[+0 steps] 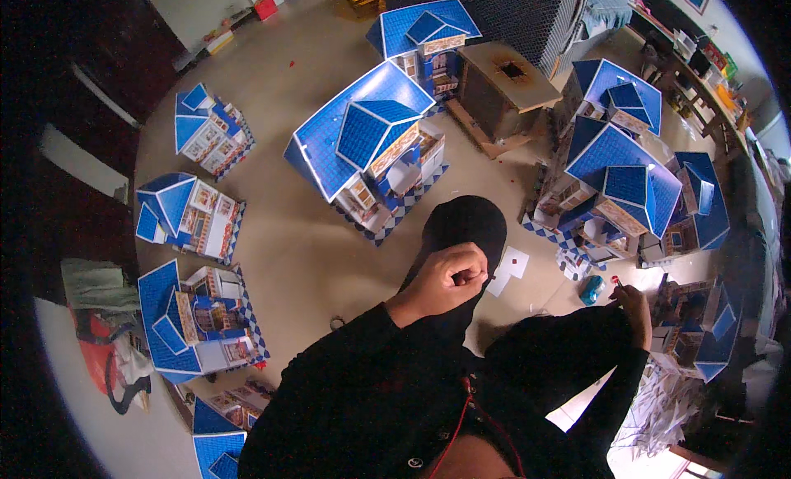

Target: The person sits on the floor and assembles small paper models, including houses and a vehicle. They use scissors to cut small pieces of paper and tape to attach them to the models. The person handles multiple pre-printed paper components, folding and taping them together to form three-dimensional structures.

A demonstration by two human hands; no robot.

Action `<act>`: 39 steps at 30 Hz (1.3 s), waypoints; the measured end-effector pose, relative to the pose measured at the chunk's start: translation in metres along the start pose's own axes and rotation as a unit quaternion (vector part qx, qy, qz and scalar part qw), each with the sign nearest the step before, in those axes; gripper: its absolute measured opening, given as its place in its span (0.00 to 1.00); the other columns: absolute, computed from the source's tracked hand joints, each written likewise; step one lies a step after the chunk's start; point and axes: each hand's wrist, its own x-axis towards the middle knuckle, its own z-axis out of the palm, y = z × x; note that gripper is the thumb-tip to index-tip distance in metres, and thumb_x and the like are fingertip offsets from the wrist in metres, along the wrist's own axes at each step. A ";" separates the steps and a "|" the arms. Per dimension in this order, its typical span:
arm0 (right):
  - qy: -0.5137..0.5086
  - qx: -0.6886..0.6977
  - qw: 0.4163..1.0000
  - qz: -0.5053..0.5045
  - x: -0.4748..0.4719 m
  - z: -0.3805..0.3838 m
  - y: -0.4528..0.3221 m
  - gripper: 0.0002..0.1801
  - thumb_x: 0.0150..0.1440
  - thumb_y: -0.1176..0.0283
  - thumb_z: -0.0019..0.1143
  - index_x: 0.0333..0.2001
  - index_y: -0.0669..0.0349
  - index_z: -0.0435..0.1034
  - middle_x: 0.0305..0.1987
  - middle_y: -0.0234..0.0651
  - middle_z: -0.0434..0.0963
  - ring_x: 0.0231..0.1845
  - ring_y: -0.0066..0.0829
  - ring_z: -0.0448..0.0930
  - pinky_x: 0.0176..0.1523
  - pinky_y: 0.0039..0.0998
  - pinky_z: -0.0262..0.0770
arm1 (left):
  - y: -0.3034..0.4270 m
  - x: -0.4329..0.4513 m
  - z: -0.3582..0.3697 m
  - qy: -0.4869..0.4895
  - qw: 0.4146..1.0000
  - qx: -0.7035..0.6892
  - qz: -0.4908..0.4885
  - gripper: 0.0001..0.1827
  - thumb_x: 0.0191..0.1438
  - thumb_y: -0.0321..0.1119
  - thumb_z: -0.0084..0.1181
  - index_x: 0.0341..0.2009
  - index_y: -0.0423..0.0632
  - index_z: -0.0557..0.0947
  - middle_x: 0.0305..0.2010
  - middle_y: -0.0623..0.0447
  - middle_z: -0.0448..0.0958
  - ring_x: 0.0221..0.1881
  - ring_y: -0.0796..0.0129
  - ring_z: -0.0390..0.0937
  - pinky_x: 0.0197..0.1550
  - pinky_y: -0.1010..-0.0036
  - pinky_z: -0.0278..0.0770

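Note:
My left hand (446, 280) is curled into a loose fist above my bent knee; nothing shows plainly inside it. Low at the right, my right hand (634, 305) pinches a small red-tipped object (615, 281), too small to name surely. A teal packet (592, 290) lies on the floor just beside that hand. Two white paper pieces (511, 264) rest on the floor by my knee, the upper one bearing a small dark red square. In front of me stands a model house (364, 139) with a blue tiled roof, white trim and a checkered base.
More blue-roofed model houses stand at left (191, 213) and right (624, 176). A brown box (507, 77) with a dark hole in its top sits at the back. Paper scraps (658, 408) are heaped at lower right. A roll ring (337, 323) lies left of my arm.

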 end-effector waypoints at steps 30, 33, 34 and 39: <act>-0.114 -0.047 0.987 -0.105 0.061 0.037 -0.021 0.14 0.58 0.74 0.45 0.49 0.63 0.69 0.45 0.39 0.75 0.45 0.31 0.74 0.49 0.28 0.70 | -0.004 -0.051 -0.013 0.134 0.976 0.168 0.019 0.07 0.49 0.29 0.55 0.34 0.51 0.77 0.32 0.55 0.74 0.33 0.58 0.76 0.32 0.63 0.74; -0.086 -0.060 0.989 -0.102 0.048 0.030 -0.002 0.15 0.58 0.74 0.45 0.49 0.63 0.69 0.45 0.39 0.75 0.45 0.32 0.74 0.49 0.28 0.70 | -0.005 -0.046 -0.016 0.102 0.980 0.170 0.034 0.05 0.49 0.30 0.55 0.33 0.51 0.77 0.31 0.54 0.73 0.32 0.57 0.76 0.31 0.63 0.74; -0.095 -0.077 0.987 -0.109 0.053 0.027 -0.003 0.15 0.59 0.74 0.45 0.49 0.63 0.69 0.45 0.40 0.76 0.46 0.32 0.75 0.50 0.28 0.70 | 0.000 -0.055 -0.015 0.116 0.977 0.176 0.029 0.05 0.49 0.31 0.55 0.33 0.51 0.77 0.31 0.54 0.73 0.32 0.57 0.76 0.31 0.63 0.74; -0.084 -0.140 0.978 -0.128 0.057 0.006 0.016 0.15 0.59 0.74 0.45 0.50 0.63 0.69 0.45 0.41 0.76 0.47 0.34 0.75 0.50 0.29 0.70 | -0.003 -0.060 -0.010 0.109 0.969 0.215 0.061 0.06 0.46 0.31 0.57 0.32 0.54 0.80 0.30 0.56 0.76 0.33 0.60 0.77 0.31 0.65 0.75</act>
